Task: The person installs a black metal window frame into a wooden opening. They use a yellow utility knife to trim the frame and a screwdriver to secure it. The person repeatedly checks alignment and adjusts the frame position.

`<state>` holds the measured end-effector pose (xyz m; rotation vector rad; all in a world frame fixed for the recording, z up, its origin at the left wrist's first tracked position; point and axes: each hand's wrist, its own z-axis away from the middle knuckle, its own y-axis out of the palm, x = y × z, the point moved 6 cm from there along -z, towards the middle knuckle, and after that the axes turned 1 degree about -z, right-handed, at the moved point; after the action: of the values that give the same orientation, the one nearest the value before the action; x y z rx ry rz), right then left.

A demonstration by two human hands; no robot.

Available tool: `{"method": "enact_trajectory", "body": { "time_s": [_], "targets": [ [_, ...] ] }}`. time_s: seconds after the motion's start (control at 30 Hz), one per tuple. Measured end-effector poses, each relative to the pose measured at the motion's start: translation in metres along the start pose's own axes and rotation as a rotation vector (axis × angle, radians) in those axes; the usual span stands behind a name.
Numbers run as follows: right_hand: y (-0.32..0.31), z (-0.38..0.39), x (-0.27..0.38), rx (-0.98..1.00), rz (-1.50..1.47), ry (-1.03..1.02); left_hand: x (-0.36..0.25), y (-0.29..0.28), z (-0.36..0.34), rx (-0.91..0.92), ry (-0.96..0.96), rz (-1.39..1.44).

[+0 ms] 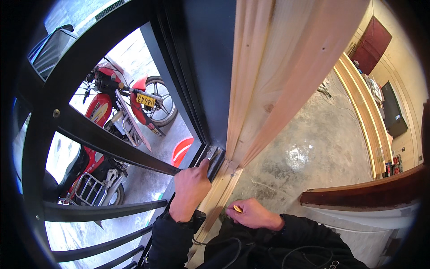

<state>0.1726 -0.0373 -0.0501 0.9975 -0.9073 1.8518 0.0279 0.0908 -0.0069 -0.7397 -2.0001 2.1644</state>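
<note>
My left hand (190, 188) reaches to the foot of a dark metal window frame (186, 67), its index finger stretched onto a narrow metal track (214, 157); its other fingers are mostly hidden. Beside the frame runs a pale wooden post or trim (273, 58). Lower right, my right hand (255, 215) is closed on a small yellow object (238, 209), perhaps a handle, whose rest is hidden.
Black bars (98, 134) fill the left side; beyond them stand a red motorcycle (101, 107) and a red basin (181, 150). At right are concrete floor (291, 161), long boards (358, 112), a dark curved wooden edge (358, 195) and a black panel (394, 110). Cables cross my dark clothing.
</note>
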Motion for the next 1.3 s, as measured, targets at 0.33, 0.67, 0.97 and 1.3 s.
{"method": "enact_trajectory", "body": {
  "time_s": [0.33, 0.67, 0.97, 1.3],
  "targets": [
    [0.004, -0.005, -0.002, 0.015, 0.004, -0.020, -0.014, -0.014, 0.046, -0.015, 0.149, 0.017],
    [0.009, -0.009, 0.002, 0.009, 0.029, -0.077, -0.012, -0.025, 0.049, 0.062, 0.169, -0.033],
    [0.007, -0.010, -0.006, -0.003, -0.028, -0.032, 0.017, -0.023, 0.018, 0.032, -0.022, -0.116],
    [0.000, -0.008, -0.005, -0.020, -0.020, -0.016, 0.004, -0.007, -0.012, -0.009, -0.102, -0.052]
  ]
}}
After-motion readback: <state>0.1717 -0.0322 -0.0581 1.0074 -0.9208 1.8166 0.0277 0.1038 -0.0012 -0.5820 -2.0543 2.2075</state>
